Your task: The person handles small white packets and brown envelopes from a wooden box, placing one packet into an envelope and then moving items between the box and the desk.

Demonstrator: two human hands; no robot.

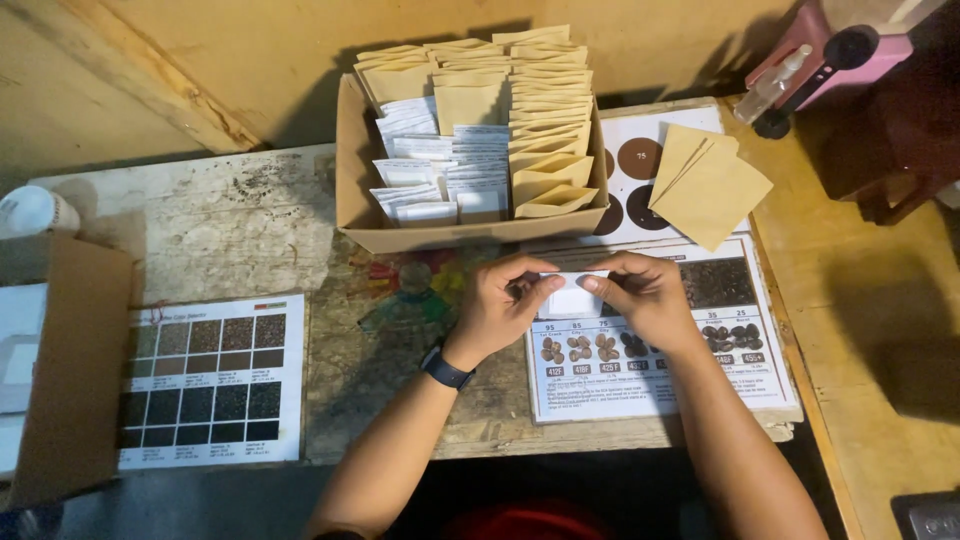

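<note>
The small white packet (573, 300) lies crosswise between the left hand (500, 305) and right hand (645, 295), each pinching one short end, equally near.

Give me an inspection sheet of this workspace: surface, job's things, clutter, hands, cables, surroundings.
Surface: worn wooden table, stained.
Job's things: small white packet; cardboard box of tan envelopes and white packets.
Clutter: loose tan envelopes; colour chart sheet; printed bean chart.
Hands: left hand and right hand pinch the packet's ends.
Cables: nothing seen.
Surroundings: open carton; pink appliance.
</note>
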